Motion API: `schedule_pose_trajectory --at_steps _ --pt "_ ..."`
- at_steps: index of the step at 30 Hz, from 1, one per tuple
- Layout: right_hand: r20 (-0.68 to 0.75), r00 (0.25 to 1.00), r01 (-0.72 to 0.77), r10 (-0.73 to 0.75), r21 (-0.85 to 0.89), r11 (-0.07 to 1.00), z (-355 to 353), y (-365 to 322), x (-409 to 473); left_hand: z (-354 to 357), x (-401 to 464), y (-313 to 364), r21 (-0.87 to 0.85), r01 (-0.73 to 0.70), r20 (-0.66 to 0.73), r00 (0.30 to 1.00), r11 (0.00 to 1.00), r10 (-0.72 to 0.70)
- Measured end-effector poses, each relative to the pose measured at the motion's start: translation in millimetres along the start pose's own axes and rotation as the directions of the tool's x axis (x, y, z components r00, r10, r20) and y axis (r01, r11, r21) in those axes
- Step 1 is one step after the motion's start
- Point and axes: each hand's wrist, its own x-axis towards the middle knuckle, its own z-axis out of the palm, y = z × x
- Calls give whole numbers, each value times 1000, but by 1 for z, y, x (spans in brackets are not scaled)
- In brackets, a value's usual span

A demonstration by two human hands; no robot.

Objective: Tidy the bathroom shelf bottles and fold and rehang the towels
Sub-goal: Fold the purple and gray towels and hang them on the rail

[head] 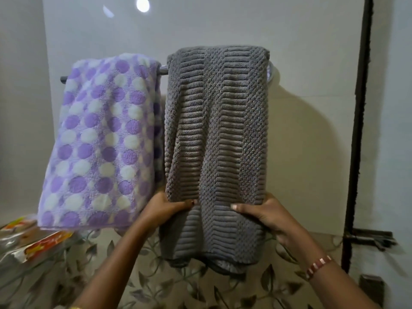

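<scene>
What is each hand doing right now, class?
Left hand: grips the grey towel at its left edge.
Right hand: grips the same towel's right edge.

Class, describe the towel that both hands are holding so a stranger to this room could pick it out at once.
Find the towel rail on the pale wall; two towels hang over it. Take the grey towel, nearest the dark vertical pipe. It is ribbed and waffle-textured in one plain colour, unlike the purple-and-white dotted towel beside it.

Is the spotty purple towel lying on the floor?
No, the purple polka-dot towel hangs over the towel bar, beside the grey towel that both hands grip.
</scene>
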Motion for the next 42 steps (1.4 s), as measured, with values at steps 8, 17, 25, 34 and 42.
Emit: schedule_pose_trajectory --at_steps 8,17,25,34,42 --pt "-107 994 -24 13 -102 995 -20 35 -7 9 -11 -21 -45 -43 -109 993 998 38" --pt "-143 983 94 -118 -160 983 -13 -8 -5 -2 -10 19 -157 -211 -52 977 965 205" --pt "-435 733 443 -523 -279 852 14 -119 16 -15 32 114 -92 -330 -351 894 939 280" --pt "-412 562 296 -717 -710 639 38 -226 71 -35 89 190 275 -309 -425 811 910 403" --pt "-243 447 326 -861 -852 410 42 -212 84 -41 87 175 570 -340 -436 646 748 626"
